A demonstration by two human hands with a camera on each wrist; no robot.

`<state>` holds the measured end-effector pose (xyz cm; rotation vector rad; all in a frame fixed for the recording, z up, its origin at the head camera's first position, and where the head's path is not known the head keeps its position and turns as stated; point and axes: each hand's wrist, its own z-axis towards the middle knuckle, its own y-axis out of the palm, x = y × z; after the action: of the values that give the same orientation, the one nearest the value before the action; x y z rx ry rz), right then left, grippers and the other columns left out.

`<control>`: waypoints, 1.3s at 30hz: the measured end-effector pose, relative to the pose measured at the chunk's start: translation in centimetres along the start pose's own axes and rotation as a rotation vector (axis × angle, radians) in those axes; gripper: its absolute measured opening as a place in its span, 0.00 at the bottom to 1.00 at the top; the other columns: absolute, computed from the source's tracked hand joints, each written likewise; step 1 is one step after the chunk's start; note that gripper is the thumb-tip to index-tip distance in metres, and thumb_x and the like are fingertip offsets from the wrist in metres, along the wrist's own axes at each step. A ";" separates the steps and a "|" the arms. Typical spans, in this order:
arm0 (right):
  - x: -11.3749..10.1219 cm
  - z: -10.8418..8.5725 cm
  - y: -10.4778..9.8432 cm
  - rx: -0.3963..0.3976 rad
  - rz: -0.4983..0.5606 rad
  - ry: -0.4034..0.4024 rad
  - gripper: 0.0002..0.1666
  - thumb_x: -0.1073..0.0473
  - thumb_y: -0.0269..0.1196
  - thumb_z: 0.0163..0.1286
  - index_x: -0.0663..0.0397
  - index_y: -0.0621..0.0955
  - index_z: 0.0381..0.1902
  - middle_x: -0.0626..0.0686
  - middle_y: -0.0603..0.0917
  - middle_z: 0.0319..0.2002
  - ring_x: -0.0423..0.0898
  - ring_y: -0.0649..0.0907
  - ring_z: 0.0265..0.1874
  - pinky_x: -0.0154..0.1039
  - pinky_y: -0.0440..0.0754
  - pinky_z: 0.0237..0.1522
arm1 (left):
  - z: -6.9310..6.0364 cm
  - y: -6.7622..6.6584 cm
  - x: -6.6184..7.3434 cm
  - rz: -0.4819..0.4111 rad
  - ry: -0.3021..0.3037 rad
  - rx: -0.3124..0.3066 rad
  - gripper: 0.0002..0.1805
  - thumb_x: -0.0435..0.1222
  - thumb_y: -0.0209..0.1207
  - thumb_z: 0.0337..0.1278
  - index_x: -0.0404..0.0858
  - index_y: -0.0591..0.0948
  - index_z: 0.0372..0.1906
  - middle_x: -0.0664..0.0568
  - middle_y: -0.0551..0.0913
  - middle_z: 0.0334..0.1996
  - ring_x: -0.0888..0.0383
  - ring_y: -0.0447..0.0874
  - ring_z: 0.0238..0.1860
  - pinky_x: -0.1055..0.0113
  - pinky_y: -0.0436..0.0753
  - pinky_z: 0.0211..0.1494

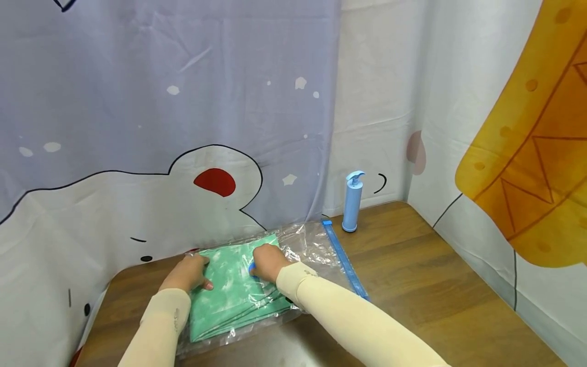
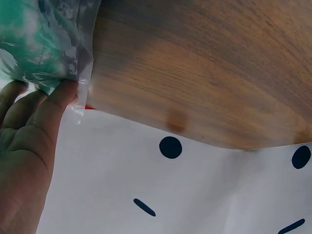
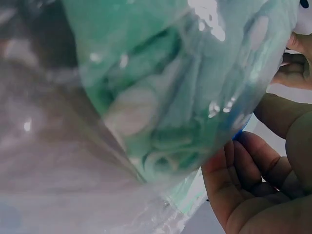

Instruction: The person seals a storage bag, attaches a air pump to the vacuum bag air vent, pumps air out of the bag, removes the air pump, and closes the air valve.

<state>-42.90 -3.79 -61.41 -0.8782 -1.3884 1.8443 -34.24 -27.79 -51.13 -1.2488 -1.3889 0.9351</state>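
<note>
A clear plastic storage bag lies on the table with folded green-and-white cloth inside it. A blue slider strip runs along the bag's right end. With curled fingers my right hand pinches a small round blue cap on top of the bag, which its fingers mostly hide. My left hand rests at the bag's left edge, thumb and fingers spread; in the left wrist view its fairly straight fingers touch the plastic. In the right wrist view the bag bulges close to the camera.
A light blue hand pump stands upright on the wooden table, beyond the bag's slider end. Printed curtains hang along the table's back and right side. The bag's far edge lies close to the back curtain.
</note>
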 end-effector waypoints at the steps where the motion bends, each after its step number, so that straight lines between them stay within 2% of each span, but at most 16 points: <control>1: 0.0 0.0 0.0 0.000 -0.005 -0.002 0.25 0.36 0.84 0.65 0.38 0.82 0.22 0.42 0.88 0.25 0.41 0.86 0.28 0.43 0.90 0.35 | 0.0 0.0 0.0 0.003 0.004 0.000 0.49 0.43 0.85 0.54 0.24 0.78 0.77 0.23 0.81 0.73 0.18 0.72 0.78 0.27 0.78 0.78; 6: 0.0 0.0 -0.2 -0.010 -0.008 -0.017 0.25 0.36 0.84 0.66 0.38 0.83 0.22 0.42 0.90 0.27 0.43 0.89 0.30 0.44 0.91 0.37 | 0.0 0.0 0.1 0.006 0.010 0.004 0.49 0.44 0.85 0.53 0.23 0.78 0.76 0.22 0.81 0.72 0.18 0.73 0.78 0.28 0.79 0.78; 12: 0.0 -0.1 -0.4 0.004 0.023 -0.007 0.29 0.36 0.79 0.67 0.37 0.76 0.16 0.40 0.82 0.19 0.40 0.81 0.24 0.44 0.87 0.35 | 0.1 -0.1 -0.4 0.048 0.042 0.001 0.49 0.45 0.85 0.52 0.23 0.79 0.74 0.20 0.81 0.71 0.19 0.77 0.74 0.29 0.81 0.75; 15: -0.2 -0.3 -0.5 0.012 0.031 0.015 0.31 0.33 0.79 0.68 0.38 0.78 0.15 0.39 0.82 0.18 0.40 0.81 0.25 0.44 0.88 0.36 | 0.0 -0.2 -0.5 0.065 0.050 0.005 0.47 0.45 0.86 0.52 0.24 0.81 0.72 0.20 0.82 0.69 0.19 0.79 0.72 0.29 0.83 0.73; 19: -0.5 -0.5 -0.4 0.014 -0.001 0.024 0.27 0.30 0.81 0.68 0.41 0.87 0.24 0.42 0.88 0.25 0.42 0.88 0.32 0.44 0.92 0.39 | 0.0 -0.1 -0.2 0.035 0.022 -0.007 0.48 0.45 0.85 0.53 0.24 0.80 0.74 0.21 0.81 0.71 0.18 0.75 0.75 0.28 0.81 0.75; 22: -0.5 -0.5 -0.4 0.005 -0.031 0.020 0.25 0.30 0.82 0.66 0.41 0.90 0.29 0.42 0.90 0.28 0.42 0.89 0.35 0.42 0.93 0.41 | 0.1 0.0 -0.1 0.011 0.001 -0.014 0.50 0.44 0.84 0.55 0.24 0.77 0.77 0.22 0.80 0.74 0.18 0.72 0.78 0.27 0.79 0.78; 32: -0.3 -0.7 -0.5 -0.017 -0.068 -0.005 0.22 0.30 0.83 0.63 0.36 0.90 0.29 0.41 0.89 0.32 0.40 0.88 0.34 0.38 0.92 0.39 | 0.6 0.1 0.4 0.004 -0.002 -0.014 0.51 0.44 0.84 0.54 0.23 0.76 0.79 0.22 0.79 0.75 0.19 0.72 0.79 0.28 0.78 0.79; 34: -0.3 -0.6 -0.4 -0.003 -0.073 -0.010 0.23 0.30 0.83 0.64 0.38 0.91 0.31 0.41 0.90 0.32 0.41 0.88 0.35 0.39 0.93 0.40 | 0.6 0.1 0.3 0.005 0.000 -0.013 0.51 0.44 0.85 0.54 0.24 0.76 0.78 0.22 0.80 0.74 0.19 0.72 0.79 0.28 0.78 0.79; 39: -0.2 -0.7 0.1 0.046 -0.067 -0.007 0.32 0.28 0.80 0.68 0.48 0.88 0.47 0.47 0.91 0.36 0.45 0.91 0.40 0.44 0.93 0.44 | 0.6 0.1 -0.1 0.030 0.018 -0.008 0.50 0.44 0.85 0.53 0.24 0.78 0.76 0.21 0.80 0.73 0.18 0.74 0.77 0.27 0.79 0.77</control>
<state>-42.22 -3.62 -61.67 -0.7939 -1.3578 1.8227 -34.84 -27.84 -51.39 -1.2843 -1.3640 0.9375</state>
